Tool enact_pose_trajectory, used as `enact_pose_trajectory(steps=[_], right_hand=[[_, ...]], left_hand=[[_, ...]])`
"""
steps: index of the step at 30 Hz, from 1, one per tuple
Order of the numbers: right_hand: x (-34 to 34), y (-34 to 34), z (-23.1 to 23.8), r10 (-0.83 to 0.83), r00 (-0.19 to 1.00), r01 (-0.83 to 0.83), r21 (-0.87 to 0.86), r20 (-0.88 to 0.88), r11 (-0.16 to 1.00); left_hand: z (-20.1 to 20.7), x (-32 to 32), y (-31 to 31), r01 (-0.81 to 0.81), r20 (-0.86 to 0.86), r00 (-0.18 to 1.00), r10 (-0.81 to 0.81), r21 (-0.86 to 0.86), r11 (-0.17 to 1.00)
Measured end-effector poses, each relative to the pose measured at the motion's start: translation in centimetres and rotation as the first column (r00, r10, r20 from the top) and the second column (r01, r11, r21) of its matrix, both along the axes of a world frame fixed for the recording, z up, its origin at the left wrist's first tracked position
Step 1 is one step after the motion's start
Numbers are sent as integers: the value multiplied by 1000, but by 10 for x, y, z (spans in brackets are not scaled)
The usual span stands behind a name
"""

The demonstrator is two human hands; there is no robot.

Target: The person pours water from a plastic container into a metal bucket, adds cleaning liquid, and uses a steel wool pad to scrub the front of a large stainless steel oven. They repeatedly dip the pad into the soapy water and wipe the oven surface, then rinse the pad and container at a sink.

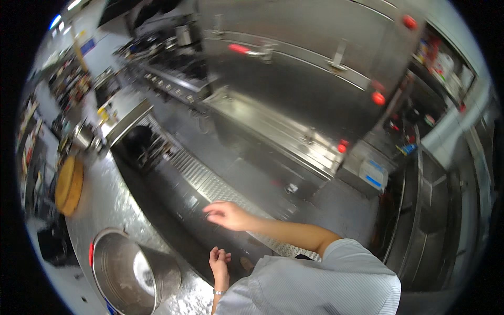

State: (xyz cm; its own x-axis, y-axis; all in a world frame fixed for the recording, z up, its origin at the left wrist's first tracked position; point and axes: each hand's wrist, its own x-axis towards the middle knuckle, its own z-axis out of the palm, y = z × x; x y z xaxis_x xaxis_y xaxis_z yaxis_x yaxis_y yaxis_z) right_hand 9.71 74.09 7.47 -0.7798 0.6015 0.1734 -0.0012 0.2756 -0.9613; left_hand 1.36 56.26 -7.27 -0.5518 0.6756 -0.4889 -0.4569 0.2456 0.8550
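Observation:
My right hand (228, 216) is stretched out over the floor in front of me, fingers loosely bent and a little apart, with nothing visible in it. Lower and closer to my body, my left hand (220, 258) hangs beside the counter's edge. Its fingers are half curled but not closed, and I see nothing held there. To its left, a large deep metal pot (169, 273) with a red-covered handle stands on the wet steel counter (113, 207). Neither hand touches the pot or the counter.
A thick round chopping board (70, 186) is on the counter at left. Beyond the floor grate (202, 181) runs a long steel trough (268, 128) below a metal wall with a red-handled tap (247, 51). A stove (178, 76) stands at the back, metal shelving (428, 210) at right.

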Motion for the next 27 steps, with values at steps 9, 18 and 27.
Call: enact_pose_trajectory(steps=[9, 18, 27], right_hand=[[381, -11, -74, -847, 529, 846, -117, 50, 521], [628, -86, -94, -989, -31, 873, -478, 146, -98], [791, -132, -58, -803, -586, 663, -506, 108, -552]], left_hand=[[7, 214, 118, 641, -106, 756, -646, -80, 764], [7, 403, 178, 896, -112, 426, -898, -90, 436], [-23, 565, 274, 987, -156, 103, -982, -103, 120]])
